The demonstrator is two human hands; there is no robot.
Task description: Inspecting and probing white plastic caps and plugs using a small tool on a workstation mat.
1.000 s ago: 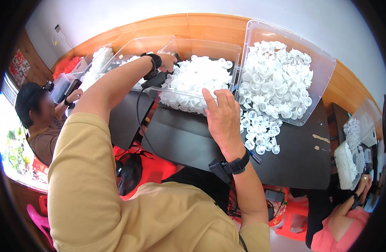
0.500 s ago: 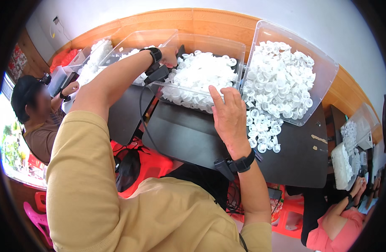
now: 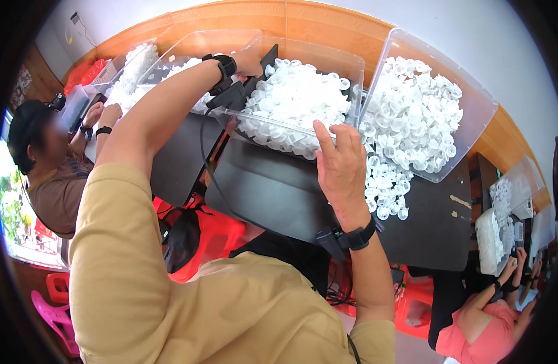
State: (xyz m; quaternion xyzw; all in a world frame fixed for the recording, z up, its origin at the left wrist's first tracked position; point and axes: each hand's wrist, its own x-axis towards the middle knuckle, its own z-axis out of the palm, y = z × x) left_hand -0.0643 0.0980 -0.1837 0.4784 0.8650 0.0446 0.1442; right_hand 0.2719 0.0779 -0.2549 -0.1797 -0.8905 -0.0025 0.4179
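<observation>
In front of me stands a clear plastic bin [image 3: 291, 126] heaped with small white round plastic caps [image 3: 297, 97]. My left hand [image 3: 248, 62] reaches to its far left end, fingers curled at the edge of a dark flat panel [image 3: 268, 58] that sticks up above the bin's wall; the fingertips are hidden. My right hand [image 3: 343, 161] is at the front rim near the right corner, fingers over the edge and thumb outside the wall. To the right, a tilted clear tub [image 3: 476, 109] holds more caps, with loose caps [image 3: 386, 191] spilled onto the dark table [image 3: 425, 236].
More bins of white pieces [image 3: 133, 70] line the wall to the left, where a person [image 3: 60, 176] in brown works. Another person [image 3: 482, 321] in pink sits at the right. A black cable [image 3: 209, 173] hangs from my left wrist across the table edge; red stools [image 3: 221, 233] stand below.
The view has shifted slightly, and the bins sit a little farther right in it. My left hand and the dark panel appear somewhat higher. My right hand stays at the bin's rim.
</observation>
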